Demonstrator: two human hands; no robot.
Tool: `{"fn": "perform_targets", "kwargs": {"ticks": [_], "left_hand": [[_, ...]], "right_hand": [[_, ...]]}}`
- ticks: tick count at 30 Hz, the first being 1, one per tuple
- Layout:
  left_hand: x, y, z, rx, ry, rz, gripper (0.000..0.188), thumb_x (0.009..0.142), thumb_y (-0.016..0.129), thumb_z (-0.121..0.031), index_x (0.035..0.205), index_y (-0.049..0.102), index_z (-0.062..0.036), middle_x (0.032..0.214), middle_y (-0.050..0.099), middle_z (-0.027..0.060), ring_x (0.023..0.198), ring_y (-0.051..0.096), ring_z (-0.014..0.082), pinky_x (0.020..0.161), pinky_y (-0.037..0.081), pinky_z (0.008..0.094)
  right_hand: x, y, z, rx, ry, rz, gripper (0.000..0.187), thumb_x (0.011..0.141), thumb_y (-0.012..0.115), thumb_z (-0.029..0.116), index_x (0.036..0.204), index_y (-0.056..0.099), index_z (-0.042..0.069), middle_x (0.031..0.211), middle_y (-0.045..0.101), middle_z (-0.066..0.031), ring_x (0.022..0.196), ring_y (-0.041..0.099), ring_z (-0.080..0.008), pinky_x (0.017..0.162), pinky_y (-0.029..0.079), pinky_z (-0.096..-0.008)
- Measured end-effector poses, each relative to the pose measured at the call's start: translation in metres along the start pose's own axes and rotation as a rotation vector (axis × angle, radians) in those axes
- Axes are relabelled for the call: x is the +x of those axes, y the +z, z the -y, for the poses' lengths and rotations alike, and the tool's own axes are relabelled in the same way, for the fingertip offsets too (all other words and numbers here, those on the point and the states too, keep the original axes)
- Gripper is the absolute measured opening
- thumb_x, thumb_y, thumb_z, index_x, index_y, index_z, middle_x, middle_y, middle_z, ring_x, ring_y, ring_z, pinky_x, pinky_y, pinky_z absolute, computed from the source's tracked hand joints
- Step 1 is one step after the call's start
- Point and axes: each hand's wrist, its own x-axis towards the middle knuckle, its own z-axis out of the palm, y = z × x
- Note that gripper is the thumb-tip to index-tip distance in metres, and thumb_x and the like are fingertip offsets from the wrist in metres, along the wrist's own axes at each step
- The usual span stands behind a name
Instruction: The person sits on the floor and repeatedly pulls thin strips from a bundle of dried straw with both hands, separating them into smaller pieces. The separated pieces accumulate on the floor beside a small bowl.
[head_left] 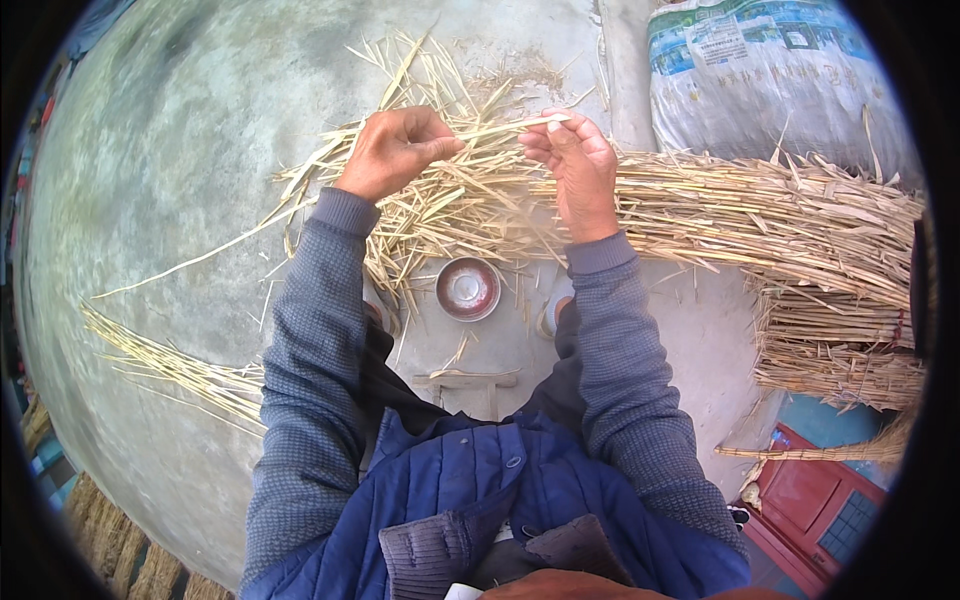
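A thin pale straw stalk [505,127] stretches between my two hands. At its left end, the fingers of my left hand [392,150] are closed in a pinch. My right hand [580,172] grips the other end between thumb and forefinger, its remaining fingers curled. Below both hands lies a loose heap of dry straw pieces [440,205], spread on the concrete floor. Between my feet, nearer to me, sits a small round metal bowl [468,289] with a reddish inside and a pale middle.
A long bundle of stalks [740,205] runs off to the right, with tied bundles [835,345] beside it. Behind stands a full white sack [770,95]. Separate stalks [180,370] lie at left. A small wooden piece [466,380] is near my knees, a red door [810,495] at lower right.
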Motion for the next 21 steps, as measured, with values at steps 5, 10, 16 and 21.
{"fn": "perform_targets", "kwargs": {"ticks": [5,10,16,21], "left_hand": [[-0.004,-0.019,0.001,-0.042,-0.142,0.055,0.024,0.086,0.082,-0.025,0.087,0.074,-0.0023,0.074,0.071,0.0039,0.070,0.065,0.0104,0.063,0.053,0.0283],[-0.006,-0.027,0.001,-0.032,-0.159,0.125,0.026,0.086,0.082,-0.026,0.087,0.073,-0.0019,0.075,0.070,0.0043,0.071,0.065,0.0119,0.064,0.053,0.0283],[-0.001,0.012,-0.014,-0.007,-0.028,0.040,0.025,0.088,0.081,-0.025,0.091,0.072,-0.0014,0.073,0.065,-0.0009,0.068,0.058,0.0066,0.061,0.048,0.0243],[0.003,0.044,-0.009,0.071,0.111,-0.096,0.024,0.089,0.079,-0.024,0.094,0.074,-0.0005,0.080,0.071,0.0055,0.071,0.063,0.0123,0.064,0.051,0.0287]], "right_hand": [[-0.003,-0.002,0.002,-0.038,0.006,0.055,0.023,0.102,0.060,0.012,0.118,0.057,-0.004,0.106,0.072,-0.0201,0.092,0.073,-0.0233,0.079,0.060,-0.0315],[-0.004,0.000,-0.001,-0.072,0.003,0.035,0.022,0.102,0.061,0.012,0.117,0.057,-0.004,0.104,0.072,-0.0199,0.091,0.074,-0.0230,0.077,0.060,-0.0306],[-0.006,0.001,-0.001,-0.077,0.074,0.054,0.016,0.101,0.061,0.010,0.111,0.059,-0.002,0.103,0.072,-0.0187,0.092,0.074,-0.0236,0.080,0.060,-0.0311],[-0.009,0.004,-0.004,-0.109,0.092,0.063,0.014,0.101,0.062,0.012,0.107,0.062,-0.001,0.103,0.073,-0.0159,0.094,0.073,-0.0217,0.082,0.059,-0.0304]]}}
